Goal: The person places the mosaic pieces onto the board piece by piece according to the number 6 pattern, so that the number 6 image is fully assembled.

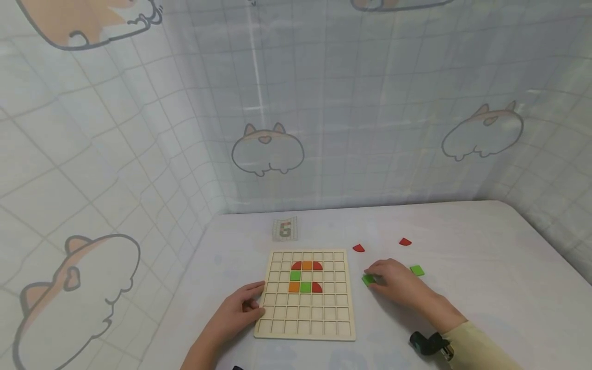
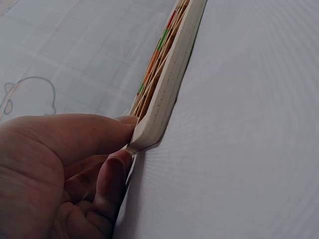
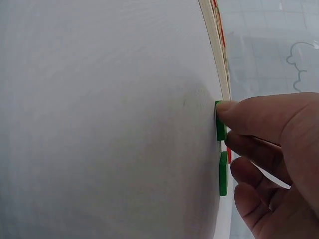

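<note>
The board (image 1: 303,312) lies on the counter (image 1: 499,288), with the left grip (image 1: 233,311) holding its left edge between thumb and fingers. To the board's right, the right grip (image 1: 400,280) pinches a green tile (image 1: 367,280) with thumb and finger. A second green tile (image 1: 417,270) lies farther right of the board; two red wedges (image 1: 405,241) lie off its far right corner. Red, orange and green pieces (image 1: 306,287) sit in the board's cells. Just beyond the board is a card (image 1: 284,229) with a 6-like figure.

Below both grips there is a white table (image 1: 490,267); beyond them hangs a checked curtain (image 1: 370,164) with printed cartoon animals (image 1: 268,154).
</note>
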Available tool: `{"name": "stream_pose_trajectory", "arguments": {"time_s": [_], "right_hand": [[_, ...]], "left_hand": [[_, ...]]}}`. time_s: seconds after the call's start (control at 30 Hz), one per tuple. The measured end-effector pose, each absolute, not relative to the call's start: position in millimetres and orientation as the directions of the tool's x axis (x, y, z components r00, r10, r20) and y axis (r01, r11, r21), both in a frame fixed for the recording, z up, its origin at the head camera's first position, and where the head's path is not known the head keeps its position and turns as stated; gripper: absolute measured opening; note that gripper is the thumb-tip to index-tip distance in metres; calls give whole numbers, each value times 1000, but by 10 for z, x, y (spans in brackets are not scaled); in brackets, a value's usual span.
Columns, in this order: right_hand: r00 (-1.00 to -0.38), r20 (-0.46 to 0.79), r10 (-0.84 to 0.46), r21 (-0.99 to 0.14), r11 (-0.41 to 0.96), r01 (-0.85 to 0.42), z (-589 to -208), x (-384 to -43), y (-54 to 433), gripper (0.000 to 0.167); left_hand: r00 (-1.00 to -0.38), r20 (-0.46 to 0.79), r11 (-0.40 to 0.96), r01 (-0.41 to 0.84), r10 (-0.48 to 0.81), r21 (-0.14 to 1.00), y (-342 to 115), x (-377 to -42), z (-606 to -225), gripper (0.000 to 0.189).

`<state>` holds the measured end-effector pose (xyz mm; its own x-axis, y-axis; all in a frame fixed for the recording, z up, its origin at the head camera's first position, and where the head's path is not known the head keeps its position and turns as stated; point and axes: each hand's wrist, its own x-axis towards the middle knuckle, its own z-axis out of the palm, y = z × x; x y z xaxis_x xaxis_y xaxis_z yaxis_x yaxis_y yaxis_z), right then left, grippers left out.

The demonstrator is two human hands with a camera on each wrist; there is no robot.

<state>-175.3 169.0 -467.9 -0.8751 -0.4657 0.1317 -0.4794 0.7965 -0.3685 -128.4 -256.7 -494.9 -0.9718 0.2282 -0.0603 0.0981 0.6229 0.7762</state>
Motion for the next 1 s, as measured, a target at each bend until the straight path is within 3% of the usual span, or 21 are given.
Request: {"name": "stream_pose_trajectory", "arguments": {"time_s": [0.37, 0.7, 1.0], "right_hand": [[-873, 131, -469, -320, 814, -485, -4704, -1752, 1678, 23], [-894, 118, -432, -358, 821, -444, -4639, -1723, 1673, 23], [-857, 186, -481, -345, 784, -516, -4590, -1705, 1661, 23]], "left_hand": [[-971, -56, 624, 104, 231, 775, -2569, -1284, -4951, 59], [-972, -66, 630, 93, 224, 771, -2562, -1283, -4938, 59], [-973, -81, 623, 72, 214, 779, -2556, -1280, -4915, 60]]}}
